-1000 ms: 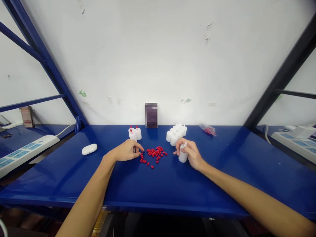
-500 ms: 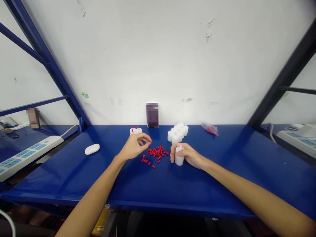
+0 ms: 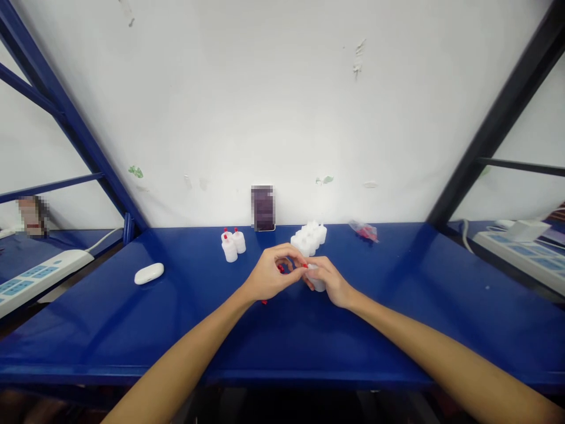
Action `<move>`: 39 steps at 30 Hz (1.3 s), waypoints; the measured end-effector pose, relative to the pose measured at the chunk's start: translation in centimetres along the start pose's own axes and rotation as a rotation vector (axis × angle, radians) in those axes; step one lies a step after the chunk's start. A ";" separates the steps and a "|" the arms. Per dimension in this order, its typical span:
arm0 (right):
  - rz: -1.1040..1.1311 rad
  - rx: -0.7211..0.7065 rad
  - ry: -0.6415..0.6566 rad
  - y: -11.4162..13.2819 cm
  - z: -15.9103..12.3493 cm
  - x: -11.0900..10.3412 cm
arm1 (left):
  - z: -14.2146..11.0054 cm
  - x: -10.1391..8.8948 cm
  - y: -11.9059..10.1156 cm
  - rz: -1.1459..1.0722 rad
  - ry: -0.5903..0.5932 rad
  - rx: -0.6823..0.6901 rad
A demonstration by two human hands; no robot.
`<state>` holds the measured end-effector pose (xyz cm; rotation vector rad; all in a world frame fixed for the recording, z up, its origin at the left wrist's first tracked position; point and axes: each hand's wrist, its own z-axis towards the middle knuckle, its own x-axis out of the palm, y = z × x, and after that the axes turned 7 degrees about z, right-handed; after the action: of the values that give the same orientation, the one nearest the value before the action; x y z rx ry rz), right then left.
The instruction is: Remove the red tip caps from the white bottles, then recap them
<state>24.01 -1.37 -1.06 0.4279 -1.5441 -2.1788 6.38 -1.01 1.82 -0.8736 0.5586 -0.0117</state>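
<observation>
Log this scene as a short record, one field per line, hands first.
left hand: pinching a red cap at the held bottle's top
right hand: gripping a white bottle, tilted toward the left hand
capped bottles: three, upright, left of the hands
uncapped bottles: cluster behind the hands
loose red caps: mostly hidden by the left hand
plastic bag: red contents, right
white case: far left

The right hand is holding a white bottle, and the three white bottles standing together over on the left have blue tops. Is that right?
Not quite: the head view shows that the tops are red, not blue. The three white bottles do stand together on the left, and the right hand is holding a white bottle.
</observation>
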 end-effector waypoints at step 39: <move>-0.097 0.025 0.029 -0.3 0.1 -0.5 | -1.2 2.3 0.9 0.071 -0.054 0.040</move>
<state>24.33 -0.95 -1.29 0.5516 -1.5664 -2.2176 7.60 -1.79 -0.48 -0.8128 0.5373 0.0649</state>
